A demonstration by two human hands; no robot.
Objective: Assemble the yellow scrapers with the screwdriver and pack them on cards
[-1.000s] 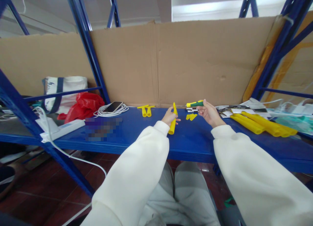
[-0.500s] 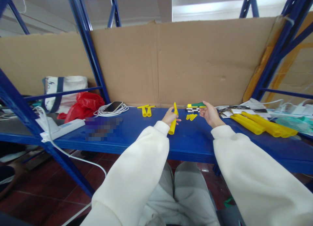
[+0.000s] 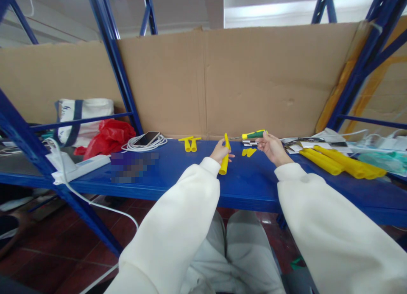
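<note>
My left hand is closed around a yellow T-shaped plastic piece, whose round tube end points down toward me. In my right hand is a screwdriver with a green and yellow handle, gripped near the handle's end. Its thin metal shaft points left and its tip is at the upper part of the yellow piece; I cannot tell whether it touches. Between the hands, small yellow pieces lie on the blue shelf. Two similar yellow T-shaped pieces stand to the left, by the cardboard.
Several long yellow tubes lie on the right beside papers and a greenish plastic bag. On the left are a phone on a coiled white cable, a red bag and a white power strip. Cardboard walls the back.
The screwdriver's handle has turned and tilted slightly in my right hand, and my right fingers have shifted. My left hand and the yellow piece have barely moved.
</note>
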